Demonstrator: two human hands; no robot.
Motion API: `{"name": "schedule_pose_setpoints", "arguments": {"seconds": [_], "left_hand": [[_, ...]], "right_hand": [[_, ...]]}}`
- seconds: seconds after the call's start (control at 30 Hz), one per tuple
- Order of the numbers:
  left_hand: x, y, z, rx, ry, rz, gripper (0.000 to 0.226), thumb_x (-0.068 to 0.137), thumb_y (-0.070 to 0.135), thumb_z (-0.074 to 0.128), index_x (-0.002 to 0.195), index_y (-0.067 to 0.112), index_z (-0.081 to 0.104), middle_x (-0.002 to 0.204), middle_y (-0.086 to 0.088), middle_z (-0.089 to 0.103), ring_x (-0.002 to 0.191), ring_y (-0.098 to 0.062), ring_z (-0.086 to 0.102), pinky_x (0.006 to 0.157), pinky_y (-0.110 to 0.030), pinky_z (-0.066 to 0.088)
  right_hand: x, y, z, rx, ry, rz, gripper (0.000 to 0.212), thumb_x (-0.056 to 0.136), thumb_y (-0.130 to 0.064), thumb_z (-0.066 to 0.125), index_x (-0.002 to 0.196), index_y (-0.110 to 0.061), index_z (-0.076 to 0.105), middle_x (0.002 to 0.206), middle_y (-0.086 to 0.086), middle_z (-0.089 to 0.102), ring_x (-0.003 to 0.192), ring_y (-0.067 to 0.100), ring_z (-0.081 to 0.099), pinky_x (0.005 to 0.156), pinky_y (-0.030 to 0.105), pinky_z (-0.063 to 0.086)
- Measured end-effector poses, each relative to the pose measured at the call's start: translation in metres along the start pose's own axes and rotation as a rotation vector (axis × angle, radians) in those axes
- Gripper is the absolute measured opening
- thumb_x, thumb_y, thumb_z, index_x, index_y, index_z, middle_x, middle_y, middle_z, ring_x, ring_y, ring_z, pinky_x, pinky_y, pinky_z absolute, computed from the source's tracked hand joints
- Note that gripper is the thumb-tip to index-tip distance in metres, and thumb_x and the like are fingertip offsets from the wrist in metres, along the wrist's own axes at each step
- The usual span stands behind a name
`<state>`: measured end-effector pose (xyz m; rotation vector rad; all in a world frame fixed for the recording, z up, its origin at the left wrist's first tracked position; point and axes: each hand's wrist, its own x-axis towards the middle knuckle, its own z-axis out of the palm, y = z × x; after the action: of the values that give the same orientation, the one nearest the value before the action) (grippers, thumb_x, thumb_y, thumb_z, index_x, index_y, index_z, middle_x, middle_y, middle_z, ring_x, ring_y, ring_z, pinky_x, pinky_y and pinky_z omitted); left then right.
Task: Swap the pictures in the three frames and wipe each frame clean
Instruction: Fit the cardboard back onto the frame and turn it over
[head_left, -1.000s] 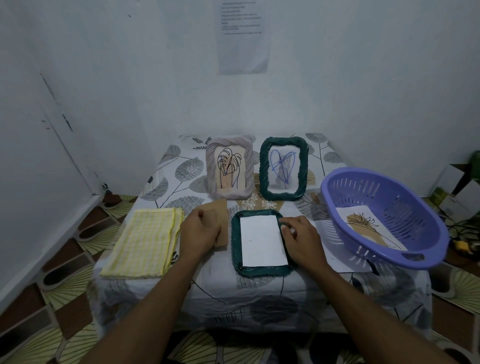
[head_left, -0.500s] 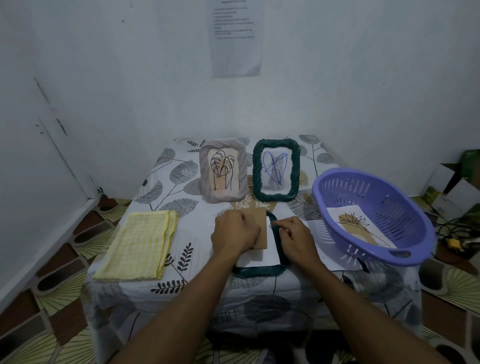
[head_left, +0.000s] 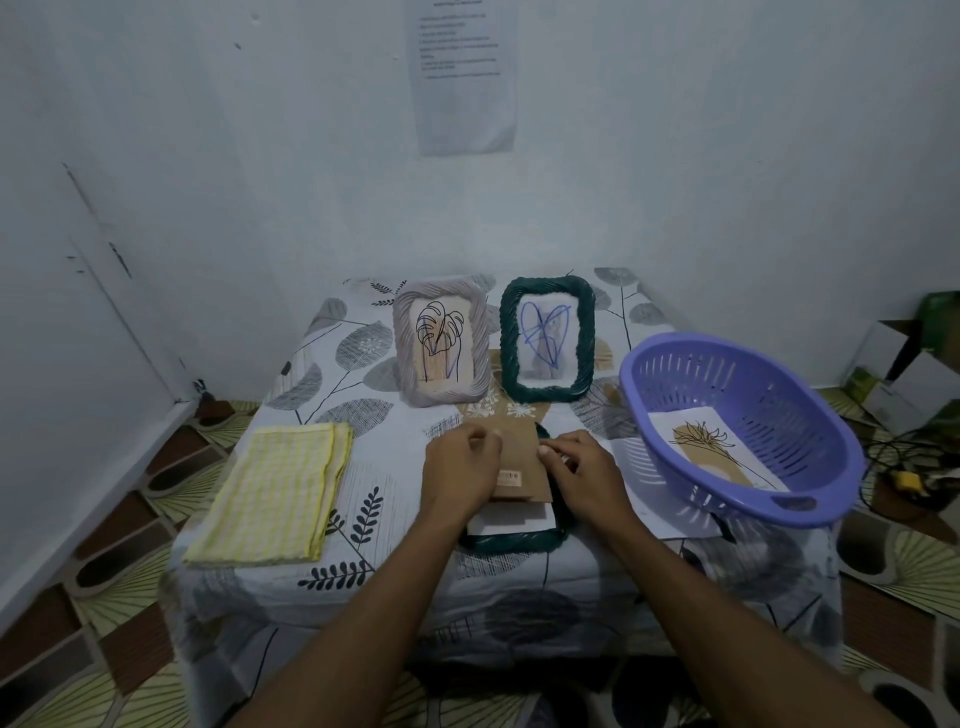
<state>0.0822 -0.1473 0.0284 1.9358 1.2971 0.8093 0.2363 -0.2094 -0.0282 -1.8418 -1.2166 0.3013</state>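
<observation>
A dark green woven frame (head_left: 511, 540) lies face down at the table's front middle, with white paper (head_left: 511, 517) showing in it. A brown cardboard backing (head_left: 519, 462) rests over its upper part. My left hand (head_left: 460, 467) holds the backing's left edge. My right hand (head_left: 584, 475) presses its right edge and the frame's rim. Behind them stand a grey frame (head_left: 441, 348) with a leaf drawing and a second green frame (head_left: 548, 340) with a blue heart-like drawing. A picture of a brown plant (head_left: 701, 452) lies in the purple basket (head_left: 748, 374).
A folded yellow checked cloth (head_left: 275, 493) lies at the table's front left. A white sheet (head_left: 654, 499) lies under the basket's near side. The table wears a leaf-print cover (head_left: 363, 525). Walls close in behind and left; boxes and cables sit on the floor at right.
My left hand carried the cardboard backing from the left of the lying frame onto it, covering most of the white paper. My right hand stayed at the frame's right rim.
</observation>
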Motion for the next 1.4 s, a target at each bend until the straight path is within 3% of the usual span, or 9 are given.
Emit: {"name": "schedule_pose_setpoints", "arguments": {"seconds": [0.1,0.37,0.67,0.77,0.87,1.0,1.2,1.3,1.4], "left_hand": [[-0.003,-0.008,0.0,-0.027,0.025,0.009,0.027,0.094,0.028,0.053,0.107,0.012,0.07,0.109,-0.006,0.07,0.094,-0.015,0.059,0.082,-0.022,0.042],[-0.006,-0.019,0.007,0.046,0.02,0.016,0.031,0.094,0.033,0.05,0.109,0.014,0.07,0.108,-0.005,0.071,0.098,-0.02,0.063,0.087,-0.032,0.051],[-0.004,-0.028,0.007,0.102,-0.01,0.03,0.027,0.093,0.033,0.051,0.106,0.017,0.069,0.105,-0.004,0.071,0.092,-0.019,0.065,0.083,-0.031,0.053],[-0.004,-0.028,0.008,0.102,0.049,0.061,0.027,0.092,0.027,0.053,0.109,0.011,0.066,0.111,-0.006,0.067,0.1,-0.02,0.058,0.085,-0.027,0.043],[-0.005,-0.036,0.008,0.267,0.115,0.093,0.03,0.091,0.029,0.052,0.11,0.01,0.065,0.111,-0.009,0.065,0.114,-0.025,0.047,0.097,-0.037,0.036],[-0.007,-0.049,0.011,0.304,0.037,0.04,0.033,0.093,0.035,0.05,0.116,0.014,0.062,0.122,-0.009,0.061,0.133,-0.028,0.031,0.108,-0.041,0.022],[-0.005,-0.052,0.012,0.342,0.06,0.087,0.038,0.093,0.037,0.048,0.119,0.013,0.061,0.141,-0.007,0.047,0.139,-0.027,0.024,0.113,-0.044,0.019],[-0.002,-0.053,0.013,0.373,0.026,0.054,0.044,0.093,0.041,0.048,0.124,0.013,0.061,0.153,-0.008,0.032,0.142,-0.027,0.015,0.115,-0.045,0.015],[0.0,-0.052,0.014,0.32,-0.009,0.036,0.043,0.093,0.042,0.049,0.123,0.013,0.062,0.153,-0.008,0.031,0.142,-0.027,0.015,0.114,-0.044,0.016]], "right_hand": [[0.0,0.001,0.0,-0.035,-0.002,-0.014,0.026,0.094,-0.031,0.058,0.113,-0.018,0.071,0.1,-0.002,0.058,0.081,0.01,0.053,0.074,0.028,0.043],[-0.003,0.002,0.0,-0.153,-0.019,-0.092,0.024,0.089,-0.027,0.065,0.107,-0.014,0.074,0.102,-0.002,0.057,0.089,0.012,0.055,0.08,0.027,0.046],[-0.003,0.003,0.002,-0.232,-0.015,-0.108,0.024,0.088,-0.026,0.066,0.107,-0.014,0.074,0.105,0.0,0.057,0.09,0.012,0.053,0.078,0.023,0.041],[-0.003,0.002,0.002,-0.218,-0.004,-0.105,0.023,0.088,-0.027,0.066,0.105,-0.014,0.074,0.103,-0.001,0.057,0.087,0.011,0.053,0.078,0.024,0.043],[-0.003,0.001,0.003,-0.209,0.02,-0.093,0.022,0.087,-0.027,0.066,0.102,-0.014,0.075,0.101,-0.002,0.057,0.085,0.01,0.053,0.077,0.024,0.043],[-0.003,0.002,0.004,-0.209,0.033,-0.094,0.022,0.087,-0.028,0.066,0.101,-0.014,0.075,0.1,-0.003,0.056,0.084,0.009,0.052,0.075,0.021,0.04],[-0.004,0.001,0.003,-0.183,0.047,-0.085,0.022,0.087,-0.028,0.066,0.101,-0.014,0.075,0.099,-0.003,0.058,0.085,0.009,0.054,0.078,0.026,0.047],[-0.004,0.001,0.003,-0.184,0.052,-0.081,0.022,0.088,-0.027,0.065,0.102,-0.013,0.074,0.099,-0.003,0.057,0.084,0.008,0.052,0.077,0.022,0.042],[-0.005,0.0,0.002,-0.207,0.045,-0.087,0.023,0.088,-0.027,0.064,0.104,-0.012,0.073,0.101,-0.003,0.055,0.084,0.008,0.051,0.076,0.019,0.039]]}}
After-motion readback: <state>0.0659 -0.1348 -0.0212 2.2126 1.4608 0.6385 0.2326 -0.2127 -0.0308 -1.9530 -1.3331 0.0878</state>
